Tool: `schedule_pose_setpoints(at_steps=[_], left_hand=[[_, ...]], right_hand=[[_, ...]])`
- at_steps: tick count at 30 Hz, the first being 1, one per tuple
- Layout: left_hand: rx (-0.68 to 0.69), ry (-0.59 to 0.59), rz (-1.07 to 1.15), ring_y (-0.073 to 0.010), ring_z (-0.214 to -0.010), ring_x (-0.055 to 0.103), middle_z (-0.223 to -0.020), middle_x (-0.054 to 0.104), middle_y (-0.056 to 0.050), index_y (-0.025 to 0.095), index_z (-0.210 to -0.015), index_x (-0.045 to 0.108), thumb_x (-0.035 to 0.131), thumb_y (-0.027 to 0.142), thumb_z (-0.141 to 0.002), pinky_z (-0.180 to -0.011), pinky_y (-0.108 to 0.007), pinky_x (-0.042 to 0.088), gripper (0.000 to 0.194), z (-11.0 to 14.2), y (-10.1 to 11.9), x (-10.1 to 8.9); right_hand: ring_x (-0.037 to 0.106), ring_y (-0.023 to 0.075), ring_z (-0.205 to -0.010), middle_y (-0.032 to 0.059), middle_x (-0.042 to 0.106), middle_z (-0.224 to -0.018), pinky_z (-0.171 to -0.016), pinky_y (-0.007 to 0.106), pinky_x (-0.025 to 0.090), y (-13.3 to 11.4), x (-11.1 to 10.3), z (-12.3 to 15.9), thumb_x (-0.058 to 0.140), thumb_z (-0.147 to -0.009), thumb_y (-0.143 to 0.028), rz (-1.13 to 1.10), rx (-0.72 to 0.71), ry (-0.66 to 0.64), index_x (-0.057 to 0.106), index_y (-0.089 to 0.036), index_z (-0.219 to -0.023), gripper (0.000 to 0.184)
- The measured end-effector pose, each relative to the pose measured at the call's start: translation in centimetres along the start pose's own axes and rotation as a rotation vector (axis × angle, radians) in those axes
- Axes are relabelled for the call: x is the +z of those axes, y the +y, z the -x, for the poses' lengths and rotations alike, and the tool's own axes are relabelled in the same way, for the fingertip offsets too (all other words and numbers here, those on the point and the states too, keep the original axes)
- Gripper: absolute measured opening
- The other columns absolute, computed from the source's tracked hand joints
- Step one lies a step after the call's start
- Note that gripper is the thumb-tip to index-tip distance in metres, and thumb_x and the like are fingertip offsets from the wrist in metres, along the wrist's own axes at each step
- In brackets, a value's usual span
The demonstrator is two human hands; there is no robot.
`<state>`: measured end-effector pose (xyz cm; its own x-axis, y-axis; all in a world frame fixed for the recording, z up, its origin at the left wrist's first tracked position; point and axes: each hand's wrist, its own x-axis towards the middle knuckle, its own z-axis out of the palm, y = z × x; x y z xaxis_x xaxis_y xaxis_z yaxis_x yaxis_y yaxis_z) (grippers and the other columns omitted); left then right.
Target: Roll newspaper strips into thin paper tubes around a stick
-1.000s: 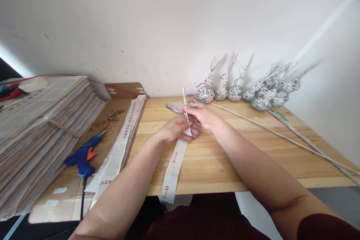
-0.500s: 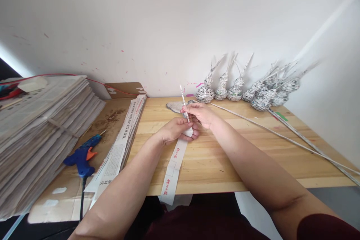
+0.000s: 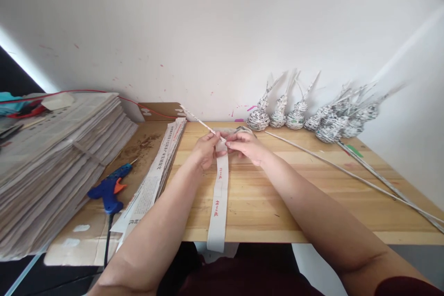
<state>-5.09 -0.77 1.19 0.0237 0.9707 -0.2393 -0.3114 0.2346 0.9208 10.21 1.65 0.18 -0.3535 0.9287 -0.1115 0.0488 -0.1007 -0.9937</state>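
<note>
Both hands meet over the middle of the wooden table. A long newspaper strip point(image 3: 222, 189) with red characters hangs from them down past the table's front edge. Its upper end is rolled into a thin paper tube point(image 3: 198, 120) that points up and left. My left hand point(image 3: 207, 149) pinches the tube between thumb and fingers. Just to its right, my right hand point(image 3: 244, 145) is closed on the strip's top end, where the flat paper meets the roll. Behind the hands lies a grey cloth pad point(image 3: 243, 129), partly hidden.
Woven paper gourds point(image 3: 258, 119) line the wall at the back right, with long paper rods point(image 3: 329, 173) before them. On the left are a stack of newspapers point(image 3: 72, 162), a blue glue gun point(image 3: 110, 189) on cardboard, and a pile of cut strips point(image 3: 163, 162).
The paper tube has tipped from nearly upright to slanting left, and more of it shows. My left hand has shifted up onto it. The strip hangs straighter; the view has turned slightly left.
</note>
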Motion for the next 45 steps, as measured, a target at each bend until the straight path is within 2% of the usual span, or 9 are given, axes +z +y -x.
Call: schedule_pose_setpoints(at_steps=[3, 7, 13, 17, 21, 26, 30, 38, 45], left_hand=[[-0.010, -0.055, 0.026, -0.0118, -0.063, 0.062, -0.078, 0.066, -0.007, 0.012, -0.093, 0.067, 0.053, 0.026, -0.089, -0.045, -0.016, 0.047, 0.021, -0.1, -0.3, -0.1], [0.041, 0.005, 0.064, -0.0095, -0.059, 0.059, -0.074, 0.064, -0.006, 0.010, -0.090, 0.068, 0.054, 0.024, -0.089, -0.042, -0.014, 0.043, 0.020, -0.3, -0.3, -0.3], [0.024, -0.032, 0.082, -0.0075, -0.052, 0.054, -0.069, 0.063, -0.004, 0.010, -0.085, 0.069, 0.056, 0.022, -0.087, -0.045, -0.017, 0.045, 0.018, -0.5, -0.2, -0.4], [0.009, -0.022, 0.064, -0.0080, -0.056, 0.056, -0.072, 0.063, -0.004, 0.010, -0.084, 0.069, 0.058, 0.022, -0.086, -0.047, -0.017, 0.047, 0.017, -0.6, -0.4, -0.3], [0.024, 0.009, 0.050, -0.0090, -0.065, 0.060, -0.081, 0.064, -0.006, 0.010, -0.084, 0.070, 0.057, 0.021, -0.087, -0.053, -0.018, 0.051, 0.017, -0.4, -0.2, -0.2], [-0.029, -0.081, 0.031, -0.0094, -0.065, 0.060, -0.091, 0.068, -0.008, 0.012, -0.096, 0.071, 0.059, 0.022, -0.086, -0.051, -0.018, 0.051, 0.019, -0.2, -0.4, -0.2], [-0.054, -0.119, 0.037, -0.0075, -0.057, 0.056, -0.090, 0.069, -0.008, 0.013, -0.100, 0.072, 0.061, 0.023, -0.084, -0.041, -0.015, 0.043, 0.022, -0.5, -0.7, -0.3], [0.067, 0.026, -0.094, -0.0083, -0.057, 0.057, -0.076, 0.066, -0.003, 0.013, -0.083, 0.073, 0.081, 0.032, -0.062, -0.042, -0.016, 0.042, 0.030, -1.1, -1.4, -0.7], [0.091, 0.071, -0.138, -0.0061, -0.052, 0.050, -0.064, 0.060, 0.000, 0.013, -0.073, 0.070, 0.081, 0.034, -0.059, -0.044, -0.016, 0.040, 0.028, -0.9, -1.2, -0.7]], right_hand=[[0.063, 0.0181, -0.065, 0.0031, 0.065, -0.071, -0.040, 0.021, 0.028, 0.6, 0.7, -0.1, 0.074, -0.064, -0.035, -0.026, 0.013, 0.082, 0.057, -0.020, -0.070, 0.024], [0.060, 0.0166, -0.060, -0.0004, 0.061, -0.063, -0.048, 0.025, 0.040, 1.1, 0.9, -0.4, 0.072, -0.063, -0.026, 0.037, -0.118, 0.204, 0.052, -0.021, -0.066, 0.022], [0.061, 0.0194, -0.068, 0.0018, 0.065, -0.073, -0.048, 0.026, 0.038, 1.2, 1.2, -0.2, 0.070, -0.069, -0.036, 0.028, -0.120, 0.067, 0.057, -0.023, -0.080, 0.022], [0.058, 0.0167, -0.060, 0.0008, 0.063, -0.065, -0.057, 0.031, 0.045, 1.6, 0.6, -0.7, 0.070, -0.066, -0.026, 0.067, -0.139, 0.091, 0.056, -0.022, -0.067, 0.015], [0.058, 0.0160, -0.060, 0.0008, 0.063, -0.065, -0.056, 0.029, 0.044, 0.9, -0.2, -0.8, 0.070, -0.065, -0.025, 0.092, -0.094, 0.220, 0.058, -0.021, -0.069, 0.013], [0.060, 0.0174, -0.068, 0.0034, 0.066, -0.073, -0.054, 0.028, 0.040, 0.2, 0.3, -0.1, 0.070, -0.070, -0.044, 0.097, -0.126, 0.076, 0.067, -0.020, -0.074, 0.025], [0.059, 0.0170, -0.066, 0.0030, 0.067, -0.073, -0.060, 0.031, 0.044, 1.3, 0.6, -0.5, 0.070, -0.071, -0.045, 0.096, -0.185, 0.094, 0.069, -0.022, -0.074, 0.023], [0.061, 0.0194, -0.070, 0.0030, 0.068, -0.074, -0.068, 0.036, 0.048, 2.2, 0.4, -1.2, 0.070, -0.071, -0.040, 0.110, -0.241, 0.145, 0.065, -0.023, -0.071, 0.017], [0.053, 0.0170, -0.058, 0.0010, 0.061, -0.061, -0.058, 0.032, 0.040, 1.2, 0.4, -0.4, 0.074, -0.066, -0.042, 0.322, -0.247, 0.186, 0.061, -0.023, -0.064, 0.023]])
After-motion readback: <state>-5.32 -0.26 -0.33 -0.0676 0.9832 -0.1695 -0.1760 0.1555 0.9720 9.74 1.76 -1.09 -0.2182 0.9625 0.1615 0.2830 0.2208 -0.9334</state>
